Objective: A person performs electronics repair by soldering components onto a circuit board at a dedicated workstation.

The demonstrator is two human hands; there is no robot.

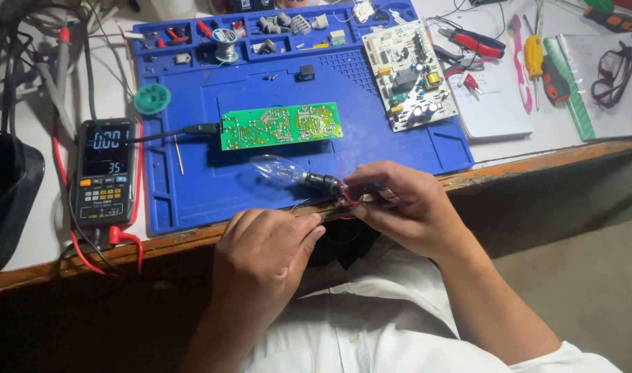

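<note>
Right hand (399, 207) pinches red wires (348, 197) at lamp socket (323, 183); clear bulb (274, 169) points left-away; left hand (267, 252) curled empty, just below.

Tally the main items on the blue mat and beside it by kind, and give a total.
Circuit boards: 2, green and white
Bulbs: 1, in a black socket by the right hand
Solder spools: 1
Multimeters: 1
Green discs: 1
Total: 6
</note>
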